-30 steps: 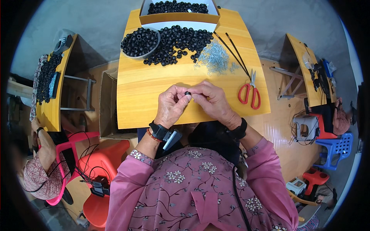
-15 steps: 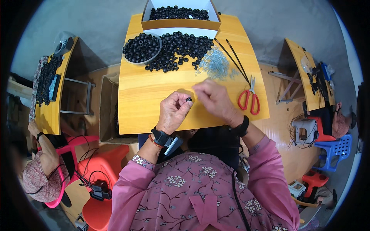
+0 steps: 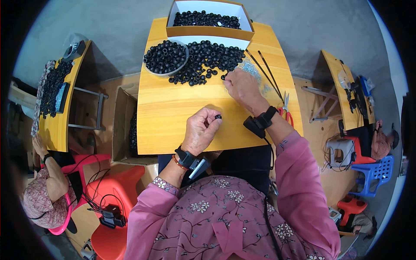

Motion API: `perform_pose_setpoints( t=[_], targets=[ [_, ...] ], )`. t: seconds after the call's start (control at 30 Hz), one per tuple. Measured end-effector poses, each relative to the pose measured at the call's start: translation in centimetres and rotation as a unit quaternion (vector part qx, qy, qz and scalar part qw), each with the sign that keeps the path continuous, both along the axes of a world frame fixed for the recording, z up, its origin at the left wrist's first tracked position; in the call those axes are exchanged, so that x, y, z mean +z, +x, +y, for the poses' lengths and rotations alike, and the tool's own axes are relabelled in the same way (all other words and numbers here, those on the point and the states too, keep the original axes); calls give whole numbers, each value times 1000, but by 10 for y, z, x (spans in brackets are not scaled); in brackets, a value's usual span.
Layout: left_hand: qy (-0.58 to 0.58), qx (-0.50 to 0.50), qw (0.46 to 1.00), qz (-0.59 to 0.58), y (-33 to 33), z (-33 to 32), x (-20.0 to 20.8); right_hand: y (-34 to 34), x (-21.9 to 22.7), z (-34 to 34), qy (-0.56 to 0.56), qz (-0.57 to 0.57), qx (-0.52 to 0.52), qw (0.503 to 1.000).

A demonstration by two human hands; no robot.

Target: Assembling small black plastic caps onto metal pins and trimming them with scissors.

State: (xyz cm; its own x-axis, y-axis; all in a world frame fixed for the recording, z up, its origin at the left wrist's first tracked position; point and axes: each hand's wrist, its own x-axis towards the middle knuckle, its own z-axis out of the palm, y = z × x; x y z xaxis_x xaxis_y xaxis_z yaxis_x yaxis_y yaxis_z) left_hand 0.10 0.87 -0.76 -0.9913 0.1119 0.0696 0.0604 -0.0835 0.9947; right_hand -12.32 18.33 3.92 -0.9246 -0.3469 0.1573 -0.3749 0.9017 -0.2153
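Note:
Held between the thumb and fingers of my left hand point(image 3: 201, 132) is a small round black bead point(image 3: 218, 116), just above the table near its front edge. My right hand point(image 3: 245, 89) is stretched farther out, over the near side of a heap of tiny pale-blue wire-like pieces point(image 3: 251, 66). Its fingers are curled together, and whatever is between them is hidden. Left of that hand spreads a loose pile of black beads point(image 3: 212, 55). Part of the pale-blue heap is covered by the hand.
A clear round bowl point(image 3: 187, 58) full of black beads stands at the far left of the table point(image 3: 173, 117). Behind is a box point(image 3: 208, 31) with more beads. To the right lie two thin black sticks point(image 3: 270, 71) and red-handled scissors point(image 3: 286, 109). Other people sit at side tables.
My right hand has moved away from the left, outward to the pale-blue heap. The left hand keeps its bead and has shifted slightly right and nearer.

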Motion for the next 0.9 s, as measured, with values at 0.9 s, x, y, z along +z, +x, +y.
perform_pose_setpoints(
  t=[0.9],
  targets=[
    [63, 1, 997, -47, -4, -2, -4, 90, 6, 12, -471, -316, 1, 823]
  ],
)
